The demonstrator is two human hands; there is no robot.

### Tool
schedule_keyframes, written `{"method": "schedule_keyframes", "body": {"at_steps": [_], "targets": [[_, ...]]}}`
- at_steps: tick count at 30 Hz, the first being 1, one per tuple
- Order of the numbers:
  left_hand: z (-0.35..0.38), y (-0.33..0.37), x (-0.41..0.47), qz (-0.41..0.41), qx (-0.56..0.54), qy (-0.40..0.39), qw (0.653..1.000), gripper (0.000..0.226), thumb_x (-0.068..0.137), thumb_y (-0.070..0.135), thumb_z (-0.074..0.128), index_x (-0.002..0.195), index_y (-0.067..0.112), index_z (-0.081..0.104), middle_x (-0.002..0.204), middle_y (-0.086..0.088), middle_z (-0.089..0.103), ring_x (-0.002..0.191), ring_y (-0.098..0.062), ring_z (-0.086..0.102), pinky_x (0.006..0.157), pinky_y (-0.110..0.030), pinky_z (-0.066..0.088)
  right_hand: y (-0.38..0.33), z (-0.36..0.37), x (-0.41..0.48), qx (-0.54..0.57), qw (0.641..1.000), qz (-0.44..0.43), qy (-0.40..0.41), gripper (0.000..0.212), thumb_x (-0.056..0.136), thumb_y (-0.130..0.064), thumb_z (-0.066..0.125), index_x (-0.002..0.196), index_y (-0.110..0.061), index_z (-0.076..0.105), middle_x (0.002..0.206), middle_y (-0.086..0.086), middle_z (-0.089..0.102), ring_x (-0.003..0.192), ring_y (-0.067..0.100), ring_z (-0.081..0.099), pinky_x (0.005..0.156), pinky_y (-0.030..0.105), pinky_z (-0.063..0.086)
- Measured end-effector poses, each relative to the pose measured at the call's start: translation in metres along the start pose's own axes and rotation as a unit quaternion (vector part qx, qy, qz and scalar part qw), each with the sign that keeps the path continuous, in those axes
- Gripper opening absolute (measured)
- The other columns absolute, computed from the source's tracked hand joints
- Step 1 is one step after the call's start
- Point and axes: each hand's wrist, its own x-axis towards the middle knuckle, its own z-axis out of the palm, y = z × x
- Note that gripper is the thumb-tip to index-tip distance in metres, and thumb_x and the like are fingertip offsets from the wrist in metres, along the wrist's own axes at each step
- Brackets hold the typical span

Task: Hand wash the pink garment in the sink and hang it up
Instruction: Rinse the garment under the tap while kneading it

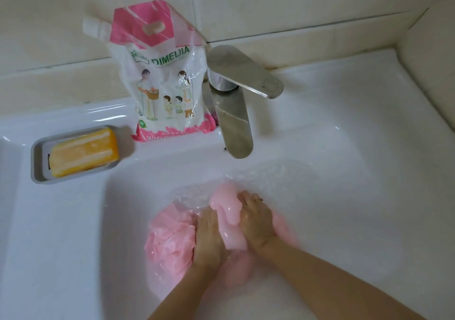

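Water (pixel 258 175) lies shallow and rippled in the bowl of the white sink (pixel 73 221). The pink garment (pixel 170 238) sits soaked in it, low in the basin and a little left of the middle. Most of the cloth spreads in a crumpled mound under the surface. One thick fold is bunched up above the water between the two hands. The left hand (pixel 209 236) has its fingers curled round the left side of that fold, knuckles up. The right hand (pixel 257 221) grips the same fold from the other side, fingers bent over the wet cloth, thumb hidden. The hands press close together with only the raised fold between them. More pink cloth shows blurred under the water beneath and to the right of the right hand. Both forearms are bare and enter from the lower edge.

Above the garment the steel faucet (pixel 234 127) reaches out over the basin, its flat lever turned toward the right. Just left of it, on the back ledge (pixel 344 93), a pink-and-white detergent pouch (pixel 165 80) stands upright against the tiled wall (pixel 295 4), its capped spout at the upper left corner. Farther left a yellow soap bar (pixel 83 152) lies in a grey soap dish (pixel 37 164) near the basin's rim.
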Motion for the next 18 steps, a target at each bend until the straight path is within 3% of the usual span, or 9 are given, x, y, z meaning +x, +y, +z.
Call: {"method": "schedule_keyframes", "body": {"at_steps": [2, 3, 5, 7, 9, 11, 14, 16, 18], "targets": [[0.002, -0.012, -0.002, 0.021, 0.06, 0.012, 0.998, 0.01, 0.087, 0.013, 0.046, 0.091, 0.009, 0.054, 0.081, -0.01, 0.059, 0.079, -0.009, 0.057, 0.091, -0.043, 0.045, 0.002, 0.003, 0.006, 0.006, 0.999, 0.036, -0.003, 0.025, 0.067, -0.018, 0.047, 0.078, -0.008, 0.067, 0.066, 0.007, 0.067, 0.051, 0.023, 0.063, 0.042, 0.022, 0.045], [0.002, -0.009, 0.0, 0.051, 0.084, -0.011, 0.995, 0.02, 0.083, 0.025, 0.048, 0.09, 0.008, 0.056, 0.08, -0.01, 0.059, 0.074, -0.016, 0.059, 0.08, -0.046, 0.048, 0.003, 0.002, 0.01, 0.013, 0.998, 0.061, -0.017, 0.02, 0.066, -0.019, 0.052, 0.071, -0.011, 0.069, 0.061, 0.005, 0.066, 0.048, 0.022, 0.063, 0.042, 0.022, 0.045], [-0.003, 0.002, 0.005, 0.074, 0.131, -0.124, 0.981, 0.045, 0.061, 0.045, 0.059, 0.09, 0.011, 0.061, 0.076, -0.005, 0.061, 0.066, -0.023, 0.06, 0.067, -0.04, 0.047, 0.003, 0.0, 0.021, -0.008, 0.997, 0.071, -0.031, 0.009, 0.057, -0.021, 0.062, 0.059, -0.015, 0.068, 0.052, 0.001, 0.063, 0.042, 0.018, 0.059, 0.037, 0.02, 0.042], [-0.01, 0.01, 0.011, 0.095, 0.139, -0.165, 0.972, 0.048, 0.059, 0.047, 0.055, 0.093, 0.014, 0.063, 0.081, -0.001, 0.064, 0.073, -0.025, 0.064, 0.072, -0.037, 0.049, 0.001, -0.005, 0.029, -0.034, 0.986, 0.122, -0.105, 0.009, 0.067, -0.019, 0.066, 0.073, -0.014, 0.071, 0.067, 0.005, 0.069, 0.059, 0.022, 0.066, 0.049, 0.024, 0.048], [-0.023, 0.016, 0.017, 0.076, 0.131, -0.166, 0.974, 0.048, 0.066, 0.043, 0.048, 0.105, 0.016, 0.058, 0.095, 0.0, 0.062, 0.087, -0.025, 0.06, 0.079, -0.034, 0.044, 0.001, -0.018, 0.038, 0.089, 0.956, 0.225, -0.168, 0.021, 0.086, -0.028, 0.057, 0.099, -0.015, 0.067, 0.096, 0.007, 0.07, 0.09, 0.027, 0.065, 0.075, 0.031, 0.049], [-0.041, 0.016, 0.017, 0.085, 0.078, -0.124, 0.986, 0.043, 0.068, 0.046, 0.051, 0.1, 0.018, 0.056, 0.096, 0.0, 0.059, 0.088, -0.025, 0.055, 0.073, -0.031, 0.034, 0.008, -0.043, 0.043, 0.306, 0.886, 0.312, -0.154, 0.027, 0.085, -0.029, 0.063, 0.11, -0.02, 0.056, 0.103, -0.003, 0.066, 0.096, 0.025, 0.062, 0.082, 0.036, 0.05], [-0.075, 0.022, 0.007, 0.18, 0.021, -0.058, 0.982, 0.037, 0.066, 0.05, 0.062, 0.092, 0.024, 0.054, 0.095, 0.007, 0.057, 0.088, -0.015, 0.052, 0.073, -0.029, 0.035, 0.018, -0.104, 0.037, 0.458, 0.849, 0.213, -0.155, 0.048, 0.077, -0.016, 0.066, 0.119, -0.032, 0.052, 0.103, -0.02, 0.059, 0.09, 0.01, 0.058, 0.078, 0.026, 0.049], [-0.092, 0.021, -0.003, 0.253, 0.048, -0.107, 0.96, 0.037, 0.072, 0.053, 0.062, 0.097, 0.025, 0.057, 0.107, 0.006, 0.059, 0.098, -0.015, 0.056, 0.083, -0.027, 0.042, 0.027, -0.132, 0.024, 0.318, 0.911, 0.074, -0.25, 0.051, 0.071, -0.018, 0.057, 0.118, -0.038, 0.056, 0.091, -0.014, 0.055, 0.083, 0.012, 0.052, 0.077, 0.027, 0.041], [-0.1, 0.023, -0.011, 0.285, 0.109, -0.172, 0.937, 0.042, 0.079, 0.07, 0.052, 0.095, 0.031, 0.056, 0.107, 0.015, 0.06, 0.094, -0.013, 0.061, 0.089, -0.025, 0.044, 0.04, -0.14, 0.008, 0.131, 0.935, -0.047, -0.326, 0.052, 0.07, -0.027, 0.057, 0.122, -0.032, 0.06, 0.108, -0.005, 0.05, 0.099, 0.021, 0.049, 0.091, 0.026, 0.036]]}}
